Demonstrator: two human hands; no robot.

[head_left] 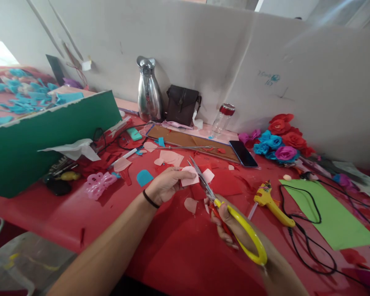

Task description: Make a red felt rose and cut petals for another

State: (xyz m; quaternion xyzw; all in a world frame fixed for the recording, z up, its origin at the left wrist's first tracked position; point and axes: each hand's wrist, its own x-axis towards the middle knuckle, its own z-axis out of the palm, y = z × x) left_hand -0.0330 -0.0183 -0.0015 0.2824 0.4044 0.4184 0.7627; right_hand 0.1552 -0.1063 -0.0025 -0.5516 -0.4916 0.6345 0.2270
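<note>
My left hand (169, 183), with a dark band at the wrist, pinches a small pale pink paper piece (189, 177) between thumb and fingers. My right hand (226, 220) is closed round the scissors (249, 238), which have yellow and red handles. The scissor blades are parted and point up and away, just right of the pink piece. Another pale pink piece (208, 176) shows beyond the blades. A rounded pink cutout (190, 204) lies on the red table (172, 255) below my hands. To the left of my left hand lies a blue cutout (144, 178).
A yellow glue gun (273, 205) with a black cord lies at right, beside a green sheet (333, 213). Behind stand a metal jug (149, 92), a dark bag (183, 105) and a glass bottle (223, 119). A phone (243, 153) and paper flowers (283, 142) are farther right. A green panel (55, 139) stands left.
</note>
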